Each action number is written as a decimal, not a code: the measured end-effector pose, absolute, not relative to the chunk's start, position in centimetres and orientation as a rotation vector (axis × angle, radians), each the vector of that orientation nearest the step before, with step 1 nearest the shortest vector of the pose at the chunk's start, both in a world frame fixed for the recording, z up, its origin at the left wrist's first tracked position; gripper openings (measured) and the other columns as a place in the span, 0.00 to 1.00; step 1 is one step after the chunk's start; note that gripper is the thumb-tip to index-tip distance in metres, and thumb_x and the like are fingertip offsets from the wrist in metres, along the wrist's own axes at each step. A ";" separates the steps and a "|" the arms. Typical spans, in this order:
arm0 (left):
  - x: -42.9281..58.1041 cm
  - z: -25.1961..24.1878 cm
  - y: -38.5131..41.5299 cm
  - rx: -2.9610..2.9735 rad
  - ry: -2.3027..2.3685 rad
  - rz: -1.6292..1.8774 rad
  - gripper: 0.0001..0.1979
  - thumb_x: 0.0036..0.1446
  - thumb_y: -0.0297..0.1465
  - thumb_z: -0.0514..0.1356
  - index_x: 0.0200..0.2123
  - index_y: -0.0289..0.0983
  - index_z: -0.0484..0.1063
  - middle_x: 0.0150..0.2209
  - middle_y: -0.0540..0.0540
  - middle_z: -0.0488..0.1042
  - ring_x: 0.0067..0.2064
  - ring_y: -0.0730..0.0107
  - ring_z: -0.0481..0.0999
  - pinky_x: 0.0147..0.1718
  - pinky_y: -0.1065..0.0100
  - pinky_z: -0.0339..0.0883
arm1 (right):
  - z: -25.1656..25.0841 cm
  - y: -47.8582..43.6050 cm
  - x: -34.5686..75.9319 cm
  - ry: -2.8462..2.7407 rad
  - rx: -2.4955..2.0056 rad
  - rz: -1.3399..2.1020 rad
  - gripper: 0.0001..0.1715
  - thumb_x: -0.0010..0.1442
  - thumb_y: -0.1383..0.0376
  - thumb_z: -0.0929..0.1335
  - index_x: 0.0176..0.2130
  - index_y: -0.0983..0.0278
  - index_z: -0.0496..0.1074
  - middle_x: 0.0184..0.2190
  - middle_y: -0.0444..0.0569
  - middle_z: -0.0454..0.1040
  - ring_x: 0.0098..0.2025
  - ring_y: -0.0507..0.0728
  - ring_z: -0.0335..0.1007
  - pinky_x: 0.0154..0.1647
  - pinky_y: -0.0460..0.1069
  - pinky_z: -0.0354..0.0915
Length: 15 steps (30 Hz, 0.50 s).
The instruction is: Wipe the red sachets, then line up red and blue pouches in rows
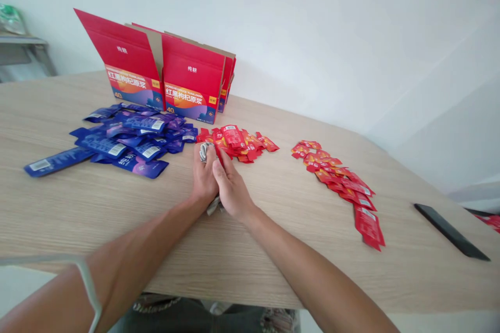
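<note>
My left hand [203,179] and my right hand [235,191] are pressed together over the middle of the table. A crumpled grey-and-white strip-like bundle [203,152], perhaps cloth, pokes out at the left fingers and again below the palms. Both hands are closed round it, and its middle is hidden. My right thumb lies against the left hand. Just beyond the fingertips is a heap of red sachets [234,138]. To the left lies a larger pile of blue sachets [135,138].
Red cartons [191,75] with raised flaps stand behind the sachets. Overlapping red sachets [341,179] form a curved row at right, with a flat black object [449,231] beyond. A pale cable [88,283] crosses the lower left. A white wall [312,36] backs the table [273,265].
</note>
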<state>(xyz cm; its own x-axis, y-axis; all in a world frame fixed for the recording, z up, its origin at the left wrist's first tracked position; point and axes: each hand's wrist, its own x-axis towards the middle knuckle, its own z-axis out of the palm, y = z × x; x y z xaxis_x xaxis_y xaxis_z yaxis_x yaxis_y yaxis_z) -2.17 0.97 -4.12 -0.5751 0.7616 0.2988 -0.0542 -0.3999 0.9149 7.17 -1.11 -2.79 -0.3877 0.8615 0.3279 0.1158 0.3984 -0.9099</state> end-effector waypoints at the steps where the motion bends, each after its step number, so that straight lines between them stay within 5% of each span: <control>1: -2.3 -4.1 1.2 1.020 1.297 2.040 0.14 0.69 0.40 0.58 0.33 0.43 0.59 0.29 0.53 0.62 0.30 0.68 0.63 0.32 0.63 0.60 | -2.7 -1.4 7.4 -1.785 -0.870 1.041 0.38 0.73 0.43 0.63 0.74 0.54 0.63 0.73 0.48 0.67 0.75 0.61 0.61 0.77 0.60 0.58; 7: -3.5 -3.4 2.5 0.950 1.341 2.080 0.13 0.67 0.41 0.59 0.32 0.41 0.64 0.30 0.53 0.67 0.31 0.70 0.67 0.33 0.67 0.63 | -1.1 -2.0 8.9 -1.818 -0.896 0.830 0.28 0.71 0.52 0.66 0.66 0.56 0.74 0.64 0.51 0.78 0.67 0.65 0.74 0.72 0.61 0.66; 12: -3.3 -2.3 1.9 0.848 1.322 2.049 0.16 0.64 0.45 0.61 0.30 0.40 0.67 0.29 0.51 0.69 0.33 0.67 0.70 0.35 0.67 0.68 | 0.2 -0.5 9.4 -1.561 -0.788 0.968 0.37 0.70 0.52 0.67 0.74 0.52 0.62 0.65 0.50 0.77 0.64 0.64 0.76 0.63 0.62 0.74; 15: -2.2 -1.9 0.9 0.890 1.291 1.988 0.17 0.66 0.46 0.60 0.32 0.40 0.72 0.30 0.48 0.74 0.38 0.60 0.76 0.39 0.64 0.72 | -0.6 0.6 9.2 -1.536 -0.866 0.930 0.33 0.70 0.51 0.66 0.70 0.55 0.70 0.63 0.52 0.78 0.62 0.64 0.76 0.64 0.62 0.74</control>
